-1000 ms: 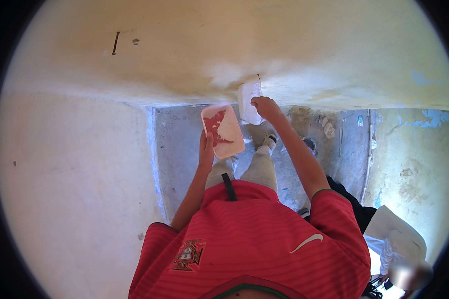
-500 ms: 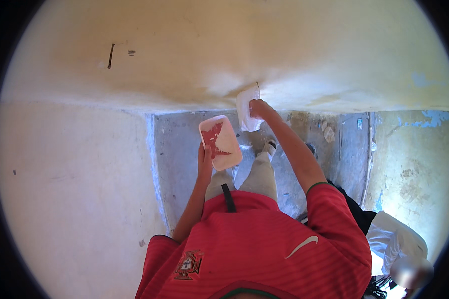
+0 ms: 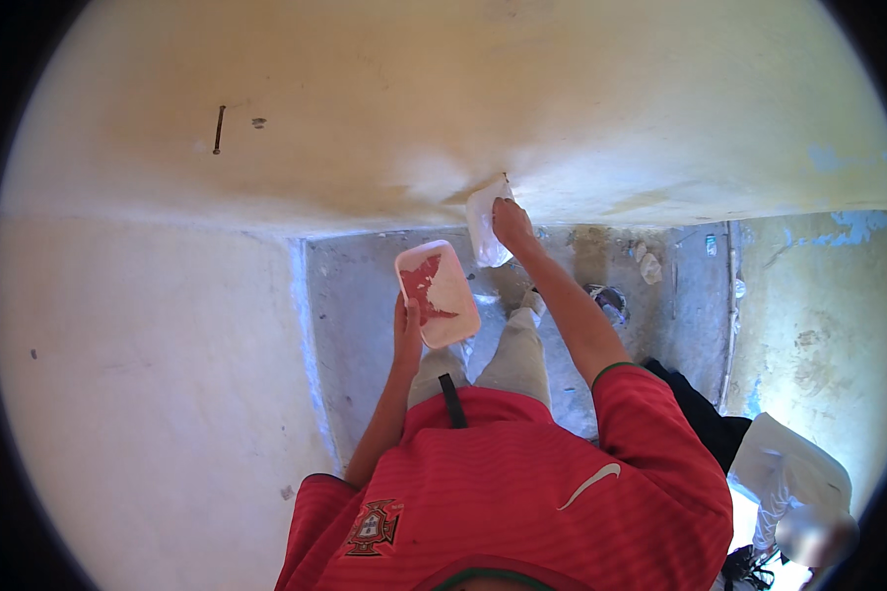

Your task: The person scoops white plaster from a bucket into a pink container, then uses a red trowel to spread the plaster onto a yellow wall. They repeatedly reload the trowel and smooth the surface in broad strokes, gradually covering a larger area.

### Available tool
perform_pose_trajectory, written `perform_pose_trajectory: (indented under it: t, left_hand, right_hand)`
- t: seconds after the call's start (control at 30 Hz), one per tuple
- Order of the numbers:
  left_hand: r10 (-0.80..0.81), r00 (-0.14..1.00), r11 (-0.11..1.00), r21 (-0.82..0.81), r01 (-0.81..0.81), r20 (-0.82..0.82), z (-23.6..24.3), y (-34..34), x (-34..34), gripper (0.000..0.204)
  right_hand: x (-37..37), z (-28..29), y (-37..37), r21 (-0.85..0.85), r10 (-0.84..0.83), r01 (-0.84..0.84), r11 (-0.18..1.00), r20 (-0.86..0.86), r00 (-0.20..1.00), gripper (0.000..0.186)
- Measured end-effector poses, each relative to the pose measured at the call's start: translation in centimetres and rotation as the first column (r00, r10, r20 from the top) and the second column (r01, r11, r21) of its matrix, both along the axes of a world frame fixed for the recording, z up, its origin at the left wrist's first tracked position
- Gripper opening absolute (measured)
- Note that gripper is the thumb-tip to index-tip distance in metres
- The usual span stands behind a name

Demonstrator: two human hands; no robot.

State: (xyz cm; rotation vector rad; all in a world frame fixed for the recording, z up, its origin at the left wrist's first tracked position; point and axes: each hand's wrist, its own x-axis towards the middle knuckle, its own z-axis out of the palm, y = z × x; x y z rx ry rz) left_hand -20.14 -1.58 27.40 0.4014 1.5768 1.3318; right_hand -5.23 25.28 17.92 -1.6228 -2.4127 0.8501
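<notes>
My left hand (image 3: 408,330) grips the left edge of a pink rectangular plastic tub (image 3: 461,330). A white layer coats much of its inside and leaves a ragged patch of darker pink bare. Ahead and to the right, my right hand (image 3: 511,225) is closed at the upper right side of a white plastic bag (image 3: 485,236). The bag is against the wall, its top corner beside a small nail (image 3: 506,177). My fingertips there are partly hidden, so whether anything besides the bag is in them does not show.
A yellowish wall (image 3: 365,118) rises right ahead, with a long nail (image 3: 219,130) at its left. On the concrete floor (image 3: 355,295) stands a dark round container (image 3: 609,303), with crumpled plastic (image 3: 649,266) beyond it. Behind me at the right is another person in white (image 3: 793,468).
My right hand has shifted up along the bag and now bends over its side. The tub stays in my left hand. The round container on the floor shows more fully.
</notes>
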Motion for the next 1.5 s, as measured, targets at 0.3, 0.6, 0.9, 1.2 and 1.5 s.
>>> perform_pose_trajectory:
  t: [0.3,0.6,0.9,1.2,1.5]
  left_hand:
    - [-0.013,1.000,0.999,0.043,0.014,-0.014,-0.4,-0.2,-0.2,0.054]
    - [-0.018,1.000,0.999,0.041,0.018,0.010,-0.7,-0.6,-0.3,0.053]
    - [-0.061,0.997,0.995,0.077,0.059,0.035,-0.7,0.5,-0.4,0.055]
    - [-0.071,0.997,0.995,0.078,0.068,0.032,0.1,2.3,-0.3,0.057]
    - [-0.068,0.998,0.986,0.149,0.068,-0.006,0.5,4.1,-0.4,0.057]
  right_hand:
    - [-1.0,0.5,-1.0,0.062,-0.153,0.158,0.985,-0.076,0.985,0.014]
    - [-0.6,1.1,-2.2,0.079,-0.170,0.186,0.979,-0.180,0.969,0.011]
    - [2.1,3.1,-5.8,0.056,-0.157,0.170,0.984,-0.182,0.971,0.012]
    - [4.4,5.2,-9.3,0.096,-0.121,0.146,0.985,-0.228,0.966,0.009]
    - [4.2,7.8,-9.4,0.242,-0.033,0.103,0.965,-0.277,0.960,0.007]
